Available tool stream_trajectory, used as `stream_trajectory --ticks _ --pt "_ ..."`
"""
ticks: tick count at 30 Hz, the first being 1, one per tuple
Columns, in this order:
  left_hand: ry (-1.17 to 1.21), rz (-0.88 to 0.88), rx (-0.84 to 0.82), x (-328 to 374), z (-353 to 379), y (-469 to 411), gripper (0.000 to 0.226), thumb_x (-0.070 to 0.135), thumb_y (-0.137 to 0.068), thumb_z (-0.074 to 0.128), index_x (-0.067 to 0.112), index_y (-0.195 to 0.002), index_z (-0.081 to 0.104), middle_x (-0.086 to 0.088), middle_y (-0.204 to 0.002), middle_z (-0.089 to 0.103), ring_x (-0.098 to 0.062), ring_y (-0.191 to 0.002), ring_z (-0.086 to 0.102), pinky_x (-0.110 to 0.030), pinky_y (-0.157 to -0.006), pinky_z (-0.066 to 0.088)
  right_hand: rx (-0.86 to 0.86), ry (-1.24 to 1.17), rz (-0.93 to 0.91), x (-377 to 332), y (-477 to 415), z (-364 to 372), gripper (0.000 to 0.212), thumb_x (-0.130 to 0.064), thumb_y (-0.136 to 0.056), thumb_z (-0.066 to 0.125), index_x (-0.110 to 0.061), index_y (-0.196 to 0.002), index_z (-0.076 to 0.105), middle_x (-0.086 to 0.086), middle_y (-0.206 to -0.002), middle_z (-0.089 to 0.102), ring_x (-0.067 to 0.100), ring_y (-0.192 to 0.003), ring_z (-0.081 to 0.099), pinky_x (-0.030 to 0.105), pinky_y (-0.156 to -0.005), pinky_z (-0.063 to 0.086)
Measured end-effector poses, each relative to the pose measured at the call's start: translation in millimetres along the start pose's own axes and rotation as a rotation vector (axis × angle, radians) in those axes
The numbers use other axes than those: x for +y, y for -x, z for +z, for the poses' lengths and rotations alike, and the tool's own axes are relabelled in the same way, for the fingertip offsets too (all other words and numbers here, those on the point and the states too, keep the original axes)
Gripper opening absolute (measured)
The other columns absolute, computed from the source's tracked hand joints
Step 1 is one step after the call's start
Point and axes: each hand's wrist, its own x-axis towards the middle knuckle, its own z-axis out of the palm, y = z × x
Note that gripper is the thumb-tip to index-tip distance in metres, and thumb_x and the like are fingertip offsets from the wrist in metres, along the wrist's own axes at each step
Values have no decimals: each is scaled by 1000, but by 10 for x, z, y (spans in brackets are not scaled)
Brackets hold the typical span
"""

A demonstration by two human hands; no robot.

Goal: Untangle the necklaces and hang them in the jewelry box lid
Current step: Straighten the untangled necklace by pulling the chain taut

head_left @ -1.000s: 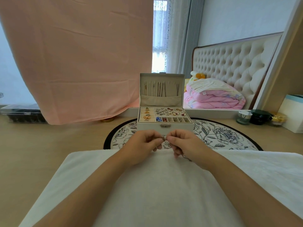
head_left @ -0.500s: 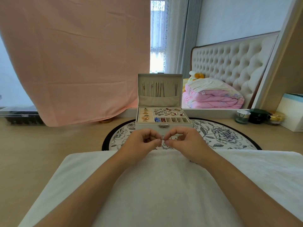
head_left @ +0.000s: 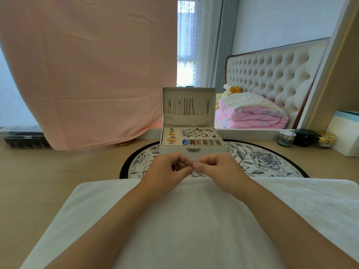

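Note:
A cream jewelry box (head_left: 209,149) stands open on a round floral mat. Its upright lid (head_left: 167,101) has several necklaces hanging in a row above a cloth pocket. Trays below hold rings, earrings and small charms. Just in front of the box, my left hand (head_left: 167,171) and my right hand (head_left: 219,169) meet fingertip to fingertip and pinch a thin necklace (head_left: 192,167) between them. A short piece of its chain trails down under my right thumb. Most of the necklace is hidden by my fingers.
A white towel (head_left: 194,220) covers the desk under my forearms. The floral mat (head_left: 262,162) lies beneath the box. Small jars (head_left: 286,138) and a white box (head_left: 343,136) stand at the right. A peach cloth (head_left: 87,74) hangs at the back left.
My right hand has turned and raised its fingers to meet the left. Both hands have edged forward toward the box. The dangling chain under my right hand is shorter.

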Motion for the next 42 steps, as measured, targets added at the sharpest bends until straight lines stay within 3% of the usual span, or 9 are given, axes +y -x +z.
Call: stream_trajectory --ticks 6,11,16,20,23,28,33,36,42 --pt "-2 -2 -3 24 4 11 11 17 -84 80 25 -89 75 8 -80 76 -9 -75 71 -29 -73 60 -54 108 0 24 1 -13 12 -23 -94 69 -25 -83 74 -20 -59 63 -7 -52 50 9 -52 39" --pt "91 -72 1 76 8 14 6 25 -85 78 23 -89 74 8 -78 76 -9 -76 73 -27 -70 58 -116 176 -29 11 15 5 16 -27 -100 60 -23 -91 73 -3 -76 62 7 -67 49 23 -64 41" --pt "-70 -157 -104 89 11 -14 14 28 -89 74 34 -101 68 14 -76 75 -9 -69 67 -41 -78 60 -62 124 -8 -24 9 12 23 -26 -103 51 -14 -86 61 -2 -69 50 6 -52 39 21 -49 34" --pt "-241 -188 -236 72 -22 9 21 37 -90 70 42 -110 65 17 -82 73 -1 -71 65 -37 -82 59 -74 15 -9 -50 -5 -43 30 -28 -104 48 -16 -79 58 1 -67 54 22 -67 40 37 -66 35" --pt "-126 -180 -160 97 -19 38 15 46 -95 61 45 -108 67 19 -92 71 -2 -77 69 -31 -73 58 -131 1 -34 -45 15 -100 29 -28 -105 49 -16 -80 59 -1 -63 51 24 -70 38 39 -70 32" --pt "188 -188 12 229 56 44 11 25 -93 69 31 -95 78 7 -87 77 -11 -79 74 -38 -76 59 -172 50 -39 -81 38 -139 26 -31 -105 50 -14 -91 65 -2 -61 52 21 -63 39 32 -62 33" --pt "270 -273 -6 230 72 32 3 18 -86 77 21 -88 77 5 -74 74 -6 -66 63 -19 -61 49 -236 102 -25 -123 65 -136 25 -29 -105 48 -18 -87 62 -2 -62 52 18 -63 44 35 -66 38" --pt "281 -333 -91 223 25 2 9 19 -91 68 16 -86 75 8 -73 67 -9 -75 59 -23 -72 45 -346 216 9 -161 90 -153 25 -29 -104 49 -20 -82 56 -6 -64 47 10 -57 41 25 -60 39" --pt "25 -326 -352 249 73 36 29 33 -101 51 16 -87 70 2 -82 59 -9 -75 51 -26 -72 41 -369 700 -5 -202 123 -170 20 -32 -90 54 -21 -74 57 -2 -68 55 12 -60 47 31 -60 42"
